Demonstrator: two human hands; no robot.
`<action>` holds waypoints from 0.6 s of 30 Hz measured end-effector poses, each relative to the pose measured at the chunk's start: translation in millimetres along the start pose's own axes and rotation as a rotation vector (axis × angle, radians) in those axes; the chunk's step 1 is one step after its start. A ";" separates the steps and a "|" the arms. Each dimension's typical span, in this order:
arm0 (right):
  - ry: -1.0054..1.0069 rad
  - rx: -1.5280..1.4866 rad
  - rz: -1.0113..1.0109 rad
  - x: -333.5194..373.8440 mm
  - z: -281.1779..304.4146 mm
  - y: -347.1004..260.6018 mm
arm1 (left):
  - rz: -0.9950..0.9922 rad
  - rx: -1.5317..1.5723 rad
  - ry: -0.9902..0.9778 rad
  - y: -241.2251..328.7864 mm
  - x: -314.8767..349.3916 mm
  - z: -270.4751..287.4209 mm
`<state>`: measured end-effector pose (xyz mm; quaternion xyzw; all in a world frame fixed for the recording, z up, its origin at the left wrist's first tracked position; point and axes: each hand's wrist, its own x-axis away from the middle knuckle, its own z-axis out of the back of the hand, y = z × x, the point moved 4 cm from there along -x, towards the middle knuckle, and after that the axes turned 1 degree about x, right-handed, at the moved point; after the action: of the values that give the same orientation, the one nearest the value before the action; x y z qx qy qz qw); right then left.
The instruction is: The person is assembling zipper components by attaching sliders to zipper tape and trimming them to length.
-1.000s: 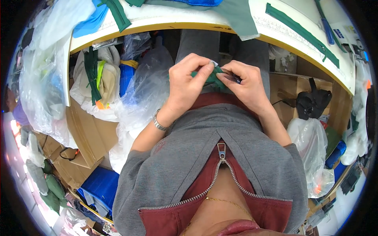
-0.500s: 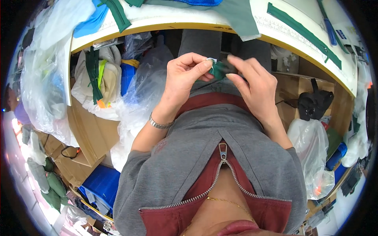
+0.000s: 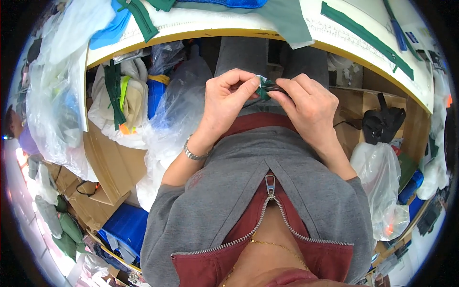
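My left hand (image 3: 225, 99) is closed, pinching a small dark green cloth piece (image 3: 262, 91) with a whitish bit at its top edge. From the other side comes my right hand (image 3: 311, 104), thumb and fingers pressed together on a slim dark tool (image 3: 273, 86). The tool's tip end meets the green cloth; its exact kind is too small to make out. Both hands are above my lap, just in front of the table edge, and almost touch. Part of the cloth is hidden behind my left thumb and fingers.
Ahead lies the white table (image 3: 229, 25), its yellowish edge curved, with green strips (image 3: 366, 40) and grey-green cloth (image 3: 289, 21) on it. Clear plastic bags (image 3: 179, 95) and cardboard (image 3: 114, 162) crowd the left; at right are a black strap bundle (image 3: 382, 124) and a plastic bag (image 3: 375, 177).
My right hand has come in toward the left one. Its thumb and fingers, apart and blurred before, now close on the slim dark tool at the green cloth. My left hand keeps its pinch.
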<state>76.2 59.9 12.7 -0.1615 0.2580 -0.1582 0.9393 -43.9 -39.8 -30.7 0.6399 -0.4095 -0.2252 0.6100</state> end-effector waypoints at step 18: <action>-0.299 -0.922 -0.574 22.1 -42.2 44.1 | 0.024 0.134 -0.029 -12.7 -4.4 1.2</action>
<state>81.1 81.7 -48.2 -0.6397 0.1103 -0.2537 0.7171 -44.1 -38.1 -44.1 0.6709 -0.4402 -0.1991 0.5625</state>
